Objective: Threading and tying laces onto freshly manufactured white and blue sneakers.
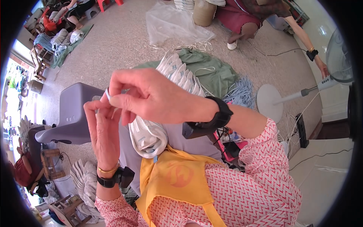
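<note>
Both hands are raised together, left of centre, above a purple-grey lap. My right hand (151, 94) has its thumb and forefinger pinched on a small white strip (108, 94), too small to name further. Just below it, my left hand (106, 126) has its fingers bent upward and its fingertips brought together by the right fingertips. What the left fingers hold, if anything, is hidden. A white mesh shoe upper (145, 138) lies on my lap below the hands, its opening toward me. Beyond the right hand, a row of white shoe uppers (177, 72) stretches away, partly covered by the hand.
Green cloth (211, 70) and light blue laces (242, 92) lie ahead. A grey plastic chair (77, 109) stands left. At right are a standing fan (270, 102), touched by another person's hand (322, 68), and a power strip (301, 130) with cables. Clear plastic sheeting (170, 24) lies farther off.
</note>
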Demonstrator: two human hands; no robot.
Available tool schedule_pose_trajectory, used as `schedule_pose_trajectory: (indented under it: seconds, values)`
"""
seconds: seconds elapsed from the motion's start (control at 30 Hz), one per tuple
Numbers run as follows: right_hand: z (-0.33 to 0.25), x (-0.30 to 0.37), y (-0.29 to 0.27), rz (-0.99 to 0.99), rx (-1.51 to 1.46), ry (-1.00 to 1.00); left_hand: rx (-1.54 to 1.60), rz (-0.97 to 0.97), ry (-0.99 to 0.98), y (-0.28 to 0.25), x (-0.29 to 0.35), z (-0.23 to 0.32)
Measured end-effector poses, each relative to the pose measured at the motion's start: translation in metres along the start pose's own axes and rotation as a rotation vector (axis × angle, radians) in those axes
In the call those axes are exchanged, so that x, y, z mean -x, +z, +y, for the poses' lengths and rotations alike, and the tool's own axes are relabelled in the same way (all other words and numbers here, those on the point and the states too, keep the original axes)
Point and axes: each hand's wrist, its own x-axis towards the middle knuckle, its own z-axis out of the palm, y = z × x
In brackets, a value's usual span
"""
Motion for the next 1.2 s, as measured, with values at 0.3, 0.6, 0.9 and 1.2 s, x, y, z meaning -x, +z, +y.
schedule_pose_trajectory:
  seconds: [0.3, 0.6, 0.9, 1.2]
  values:
    - [-0.014, 0.016, 0.007, -0.117, 0.186, 0.113, -0.108, 0.018, 0.045, 0.017, -0.004, 0.005]
    - [-0.017, 0.028, 0.016, -0.063, 0.127, 0.037, 0.068, -0.103, -0.075, 0.003, 0.006, 0.000]
    - [0.003, 0.060, -0.026, 0.174, 0.235, -0.007, 0.053, -0.125, -0.178, 0.022, 0.013, 0.010]
    - [0.041, 0.100, -0.084, 0.467, 0.185, 0.116, 0.131, -0.180, -0.120, 0.011, 0.016, 0.018]
